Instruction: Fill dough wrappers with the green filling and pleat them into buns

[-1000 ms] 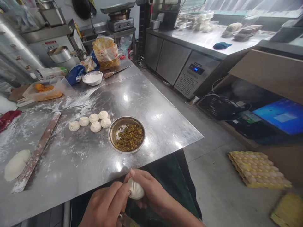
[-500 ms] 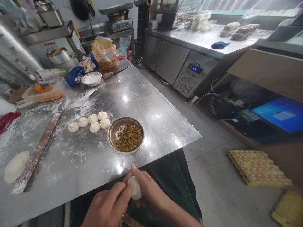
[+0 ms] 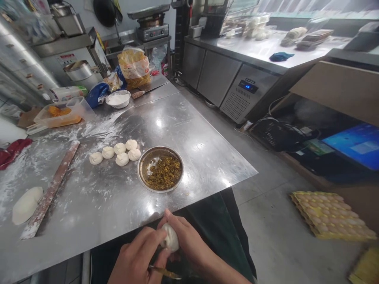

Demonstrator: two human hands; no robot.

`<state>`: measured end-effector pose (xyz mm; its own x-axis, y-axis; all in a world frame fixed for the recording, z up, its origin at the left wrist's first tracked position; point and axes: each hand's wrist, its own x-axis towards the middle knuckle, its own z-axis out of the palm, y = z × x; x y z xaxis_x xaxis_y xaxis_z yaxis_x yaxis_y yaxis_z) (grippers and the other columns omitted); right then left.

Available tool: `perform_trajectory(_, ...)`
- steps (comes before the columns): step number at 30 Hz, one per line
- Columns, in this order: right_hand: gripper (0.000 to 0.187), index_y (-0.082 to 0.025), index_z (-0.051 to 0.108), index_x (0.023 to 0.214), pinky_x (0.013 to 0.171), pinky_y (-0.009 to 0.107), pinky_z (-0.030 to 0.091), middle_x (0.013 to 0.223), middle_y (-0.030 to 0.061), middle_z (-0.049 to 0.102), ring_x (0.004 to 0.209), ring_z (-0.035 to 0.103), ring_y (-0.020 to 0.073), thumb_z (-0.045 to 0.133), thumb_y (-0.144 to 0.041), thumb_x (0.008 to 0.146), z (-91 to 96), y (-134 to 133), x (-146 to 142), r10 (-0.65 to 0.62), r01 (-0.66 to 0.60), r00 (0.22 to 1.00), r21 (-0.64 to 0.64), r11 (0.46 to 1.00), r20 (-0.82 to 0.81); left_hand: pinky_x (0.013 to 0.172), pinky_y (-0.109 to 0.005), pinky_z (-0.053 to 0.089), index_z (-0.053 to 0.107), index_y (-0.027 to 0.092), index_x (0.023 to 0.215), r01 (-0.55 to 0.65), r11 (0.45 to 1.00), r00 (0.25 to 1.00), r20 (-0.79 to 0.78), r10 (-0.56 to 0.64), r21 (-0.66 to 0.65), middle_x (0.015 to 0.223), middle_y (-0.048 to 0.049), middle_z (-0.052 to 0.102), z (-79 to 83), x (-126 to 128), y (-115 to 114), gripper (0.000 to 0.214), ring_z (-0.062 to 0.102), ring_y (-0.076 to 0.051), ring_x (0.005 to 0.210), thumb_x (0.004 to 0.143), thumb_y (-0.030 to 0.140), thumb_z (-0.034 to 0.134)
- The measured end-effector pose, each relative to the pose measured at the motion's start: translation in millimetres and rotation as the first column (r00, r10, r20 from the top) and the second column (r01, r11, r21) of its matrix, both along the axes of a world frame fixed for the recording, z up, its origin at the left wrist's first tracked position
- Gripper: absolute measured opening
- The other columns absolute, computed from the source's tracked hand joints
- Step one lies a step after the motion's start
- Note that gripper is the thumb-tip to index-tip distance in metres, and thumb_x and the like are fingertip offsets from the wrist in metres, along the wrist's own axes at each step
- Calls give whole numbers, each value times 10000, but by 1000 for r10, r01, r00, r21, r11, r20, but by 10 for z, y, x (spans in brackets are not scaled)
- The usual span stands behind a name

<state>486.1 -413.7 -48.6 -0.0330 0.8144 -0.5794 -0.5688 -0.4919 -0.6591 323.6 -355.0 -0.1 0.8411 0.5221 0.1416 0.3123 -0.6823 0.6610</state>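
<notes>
A white dough bun with pleats is held between my two hands, just past the table's front edge. My right hand is closed round its far and right side, thumb up. With its fingertips my left hand pinches the pleated dough. A thin flat tool, smeared with something yellowish, sticks out from under my left fingers; its other end is hidden. In front of the hands a metal bowl holds chopped dark green and yellow filling. Several pleated buns sit left of the bowl.
On the floury steel table lie a long wooden strip and a dough piece. Farther back are a white bowl of flour, a plastic tub and a yellow bag. Egg trays stand on the floor at right.
The view has shifted slightly, so the table things sit a little farther right. My left fingers have moved on the bun, its pleats show more plainly, and more of the flat tool shows.
</notes>
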Motion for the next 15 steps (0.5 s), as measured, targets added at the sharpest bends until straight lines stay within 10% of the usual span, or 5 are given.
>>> perform_trajectory(7,674,-153,704,952,468,233,412,729,42,664,580,590,146,485,-789,925,41,-10,15,22,-37,988,91,995,152,550,-189,491,654,263,937,-214,971,977,-4,215,106,734,49,640,212,-66,225,102,605,-94,571,924,196,579)
perform_trajectory(15,697,-169,739,960,498,262,402,797,60,670,624,584,160,512,-823,883,-105,-101,142,-37,32,987,30,999,159,617,-254,413,737,249,916,-615,760,704,-287,649,209,731,31,697,535,-337,1720,179,598,-147,623,874,391,636)
